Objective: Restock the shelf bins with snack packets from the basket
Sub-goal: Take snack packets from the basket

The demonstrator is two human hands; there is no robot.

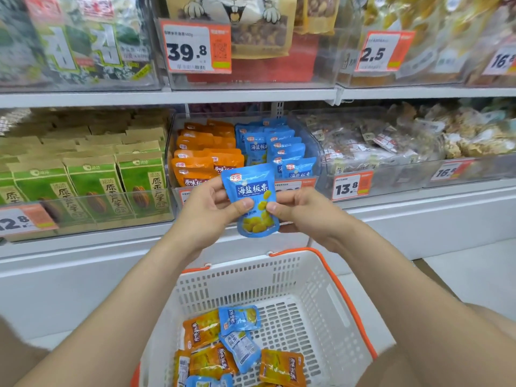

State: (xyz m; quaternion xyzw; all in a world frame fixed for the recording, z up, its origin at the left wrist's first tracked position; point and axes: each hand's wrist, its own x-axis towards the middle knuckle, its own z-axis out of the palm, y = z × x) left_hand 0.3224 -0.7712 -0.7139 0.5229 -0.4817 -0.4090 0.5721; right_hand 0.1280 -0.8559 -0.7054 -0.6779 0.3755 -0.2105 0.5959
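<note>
A blue snack packet [252, 195] stands upright in front of the shelf, face toward me. My left hand [208, 212] pinches its left side with the thumb on the front. My right hand [303, 212] pinches its right side. Behind it a clear shelf bin [314, 141] holds orange packets [205, 156] on the left and blue packets [282, 150] on the right. Below my arms a white basket with an orange rim [321, 297] holds several loose orange and blue packets [237, 344].
Green seed boxes [95, 185] fill the bin to the left. Clear-wrapped snacks [391, 138] fill the bin to the right. Orange price tags [351, 187] hang on the bin fronts. The upper shelf [251, 94] carries larger bags. A white shelf base [83, 275] sits behind the basket.
</note>
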